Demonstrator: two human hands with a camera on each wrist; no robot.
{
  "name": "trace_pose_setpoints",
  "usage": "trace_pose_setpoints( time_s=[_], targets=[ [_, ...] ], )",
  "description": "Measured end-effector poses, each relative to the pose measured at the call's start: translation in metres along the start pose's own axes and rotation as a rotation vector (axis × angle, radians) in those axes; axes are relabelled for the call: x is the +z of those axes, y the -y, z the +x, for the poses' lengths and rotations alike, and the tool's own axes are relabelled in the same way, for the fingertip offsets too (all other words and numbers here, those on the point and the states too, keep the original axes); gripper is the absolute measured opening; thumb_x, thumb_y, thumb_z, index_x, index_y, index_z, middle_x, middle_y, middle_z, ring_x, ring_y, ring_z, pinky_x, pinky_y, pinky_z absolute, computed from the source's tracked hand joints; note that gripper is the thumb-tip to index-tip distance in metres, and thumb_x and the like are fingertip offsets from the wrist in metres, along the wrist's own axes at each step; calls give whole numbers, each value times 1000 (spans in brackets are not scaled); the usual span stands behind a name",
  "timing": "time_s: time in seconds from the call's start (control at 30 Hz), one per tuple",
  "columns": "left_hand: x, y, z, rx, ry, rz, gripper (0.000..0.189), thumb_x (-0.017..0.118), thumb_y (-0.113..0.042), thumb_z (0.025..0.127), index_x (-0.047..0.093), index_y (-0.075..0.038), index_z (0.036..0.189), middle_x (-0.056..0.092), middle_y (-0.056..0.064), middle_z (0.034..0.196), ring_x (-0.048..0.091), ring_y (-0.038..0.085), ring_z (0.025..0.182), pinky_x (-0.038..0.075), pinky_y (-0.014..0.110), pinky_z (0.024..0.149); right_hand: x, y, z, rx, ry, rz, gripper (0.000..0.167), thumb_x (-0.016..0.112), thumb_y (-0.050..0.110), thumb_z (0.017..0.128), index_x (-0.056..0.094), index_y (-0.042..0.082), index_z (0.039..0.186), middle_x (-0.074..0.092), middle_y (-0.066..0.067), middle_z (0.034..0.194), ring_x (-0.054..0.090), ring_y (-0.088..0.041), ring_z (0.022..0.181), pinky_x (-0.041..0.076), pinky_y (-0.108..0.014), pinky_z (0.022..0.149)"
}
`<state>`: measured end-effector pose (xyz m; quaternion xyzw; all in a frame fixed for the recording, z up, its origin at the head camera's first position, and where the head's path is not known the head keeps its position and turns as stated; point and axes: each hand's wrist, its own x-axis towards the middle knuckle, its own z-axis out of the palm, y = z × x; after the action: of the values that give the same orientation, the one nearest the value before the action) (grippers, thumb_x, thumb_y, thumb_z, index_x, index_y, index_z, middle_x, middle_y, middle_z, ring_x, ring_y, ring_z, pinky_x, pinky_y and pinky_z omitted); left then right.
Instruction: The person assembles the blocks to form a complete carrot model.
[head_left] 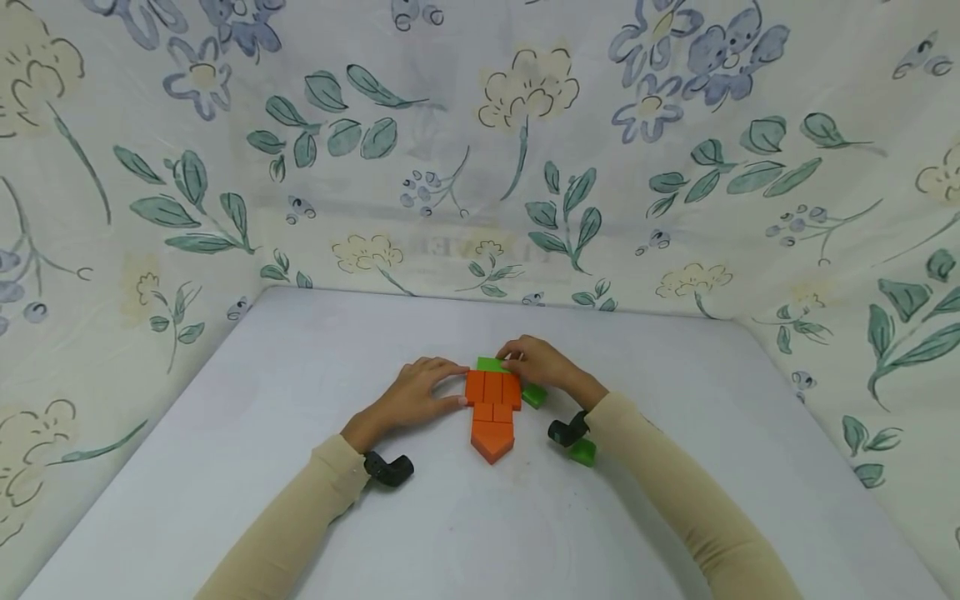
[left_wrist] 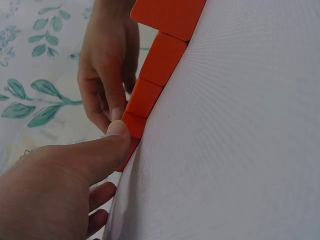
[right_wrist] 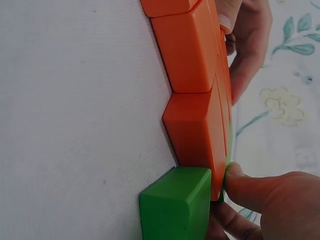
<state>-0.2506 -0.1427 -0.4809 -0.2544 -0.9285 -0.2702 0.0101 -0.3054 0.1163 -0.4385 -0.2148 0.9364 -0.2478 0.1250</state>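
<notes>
Several orange blocks (head_left: 492, 388) lie joined on the white table, with a pointed orange block (head_left: 492, 438) at the near end. A flat light-green block (head_left: 489, 364) sits against their far edge. My right hand (head_left: 543, 362) pinches that green block at its right end; its thumb (right_wrist: 250, 186) shows in the right wrist view, partly behind the orange pieces. My left hand (head_left: 417, 392) rests along the left side of the orange row, its thumb (left_wrist: 102, 150) touching a block's side. Beside the row's right edge lies a loose green block (head_left: 534, 395).
Another green block (head_left: 582, 452) lies nearer, close under the right wrist's black camera (head_left: 567, 429). A second black camera (head_left: 388, 469) is on the left wrist. Flower-patterned cloth (head_left: 450, 167) stands behind and beside the white table (head_left: 450, 533).
</notes>
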Motion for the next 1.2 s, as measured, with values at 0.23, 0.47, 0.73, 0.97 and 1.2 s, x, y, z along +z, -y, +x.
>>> trace_pose_setpoints(
  time_s=[0.23,0.47,0.73,0.97,1.2],
  targets=[
    [1,1,0,6,2,-8,56,68,-51,91,56,-29,141,56,2,144,46,26,136,36,52,107,-6,9,-22,-78,-86,-7,33,54,27,104,63,9,131,62,-11,121,58,-23,106,54,-36,92],
    [0,-1,-3,11,-8,7,56,69,-48,91,56,-27,142,56,2,143,46,27,136,36,53,106,-28,9,-83,-249,-184,28,23,60,20,101,69,7,117,70,-7,107,61,-18,94,54,-30,79],
    [-3,-2,0,21,5,7,57,68,-50,92,55,-26,143,55,3,145,45,28,136,35,53,107,-28,-18,-148,-190,-69,-39,30,67,21,96,67,3,120,69,-4,108,60,-15,92,53,-26,75],
    [-7,-1,4,26,5,30,58,68,-50,92,55,-26,143,55,3,144,45,27,136,36,53,106,-9,-42,-179,-206,-59,-9,55,77,21,87,56,2,135,66,-6,113,62,-20,99,54,-30,80],
    [-4,-3,3,-10,25,-8,58,68,-49,92,55,-26,143,54,3,146,43,27,138,34,53,109,11,-56,-177,-265,-173,-27,41,78,19,87,65,8,124,64,3,108,56,-12,96,50,-26,81]
  ],
)
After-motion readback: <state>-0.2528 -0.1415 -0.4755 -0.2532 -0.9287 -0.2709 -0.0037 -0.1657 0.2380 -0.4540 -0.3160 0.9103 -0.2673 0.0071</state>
